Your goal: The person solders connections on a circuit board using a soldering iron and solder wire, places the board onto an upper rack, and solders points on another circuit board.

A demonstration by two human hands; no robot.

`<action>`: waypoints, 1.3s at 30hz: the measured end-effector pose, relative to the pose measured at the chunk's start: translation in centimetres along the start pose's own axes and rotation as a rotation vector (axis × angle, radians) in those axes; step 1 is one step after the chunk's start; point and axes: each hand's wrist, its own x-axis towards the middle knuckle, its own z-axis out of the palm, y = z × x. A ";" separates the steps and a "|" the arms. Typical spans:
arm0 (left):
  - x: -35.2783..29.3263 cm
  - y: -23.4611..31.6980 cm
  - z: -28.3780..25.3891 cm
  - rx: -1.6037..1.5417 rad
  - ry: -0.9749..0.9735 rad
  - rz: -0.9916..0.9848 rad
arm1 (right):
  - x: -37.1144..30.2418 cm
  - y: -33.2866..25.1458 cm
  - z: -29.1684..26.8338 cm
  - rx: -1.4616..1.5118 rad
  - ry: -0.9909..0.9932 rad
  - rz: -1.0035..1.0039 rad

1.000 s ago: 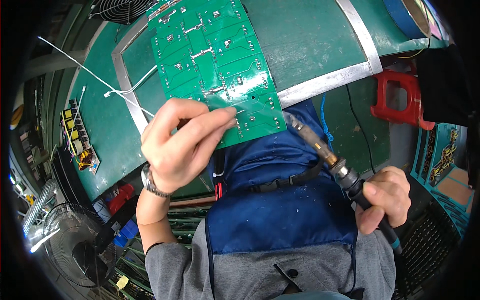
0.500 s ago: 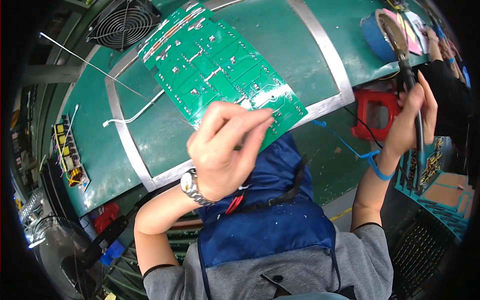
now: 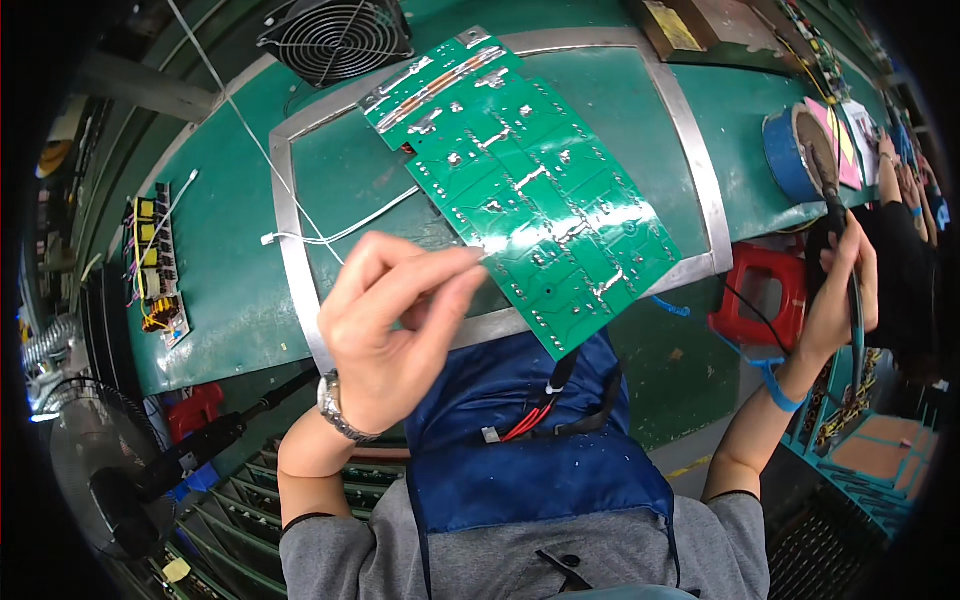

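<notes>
A large green circuit board [image 3: 560,190] lies slanted across the metal frame, solder side up, its near corner hanging over the bench edge. Beside its left edge, my left hand [image 3: 390,320] is closed in a pinch. A thin solder wire [image 3: 250,138] runs down from the upper left to this hand; its end at the fingertips is too fine to see. On the right, my right hand [image 3: 840,290] grips a soldering iron [image 3: 835,205] with a dark handle and cable. The iron's tip points into a blue-sided roll [image 3: 790,155] on the bench.
A metal frame [image 3: 690,140] is set on the green bench. A black fan [image 3: 335,40] stands behind the board, a white cable [image 3: 340,235] beside it. At left is a component board [image 3: 155,265]. A red stool [image 3: 755,295] stands below; another person's arm [image 3: 888,170] is at far right.
My left hand has drawn back from over the board to its left edge. The iron has stayed at the roll in my right hand. The whole view has shifted.
</notes>
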 end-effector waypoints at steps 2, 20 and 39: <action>-0.2 -0.7 -0.6 0.034 0.021 -0.066 | -0.5 -2.0 -0.6 0.025 -0.049 -0.014; 2.2 -6.6 -2.6 0.132 0.127 -0.086 | -3.0 -16.7 7.1 0.483 -0.681 -0.484; 1.3 -7.6 -2.3 0.067 0.169 -0.005 | -3.4 -19.6 7.2 0.370 -0.672 -0.588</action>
